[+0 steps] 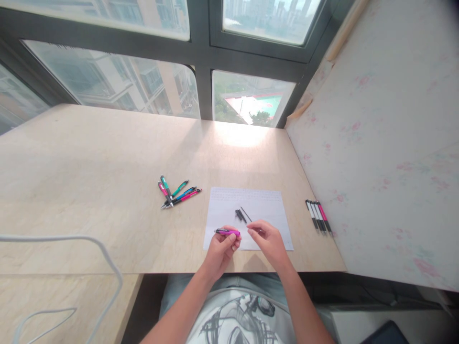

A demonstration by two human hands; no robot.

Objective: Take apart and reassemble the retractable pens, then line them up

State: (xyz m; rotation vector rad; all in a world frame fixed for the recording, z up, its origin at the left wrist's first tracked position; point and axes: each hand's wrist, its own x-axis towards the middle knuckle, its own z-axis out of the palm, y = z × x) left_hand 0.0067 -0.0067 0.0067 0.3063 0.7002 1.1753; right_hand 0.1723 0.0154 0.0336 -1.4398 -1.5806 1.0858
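Observation:
Over the sheet's lower part, my left hand (223, 248) is closed around the upper part of a magenta pen (229, 232), its clicker end pointing left. My right hand (266, 239) is just right of the barrel's open end, thumb and fingertips pinched together. Whatever those fingertips hold, if anything, is too small to make out. On the white written sheet (265, 205) beyond my hands lie short black pen parts (240, 216) and a thin dark refill (245, 213).
Left of the sheet lies a loose pile of colored pens (179, 193). A row of several pens (317, 216), white and pink, lies at the right by the flowered wall (376, 167). A white cable (103, 248) curves across the left front; windows stand behind the table (107, 157).

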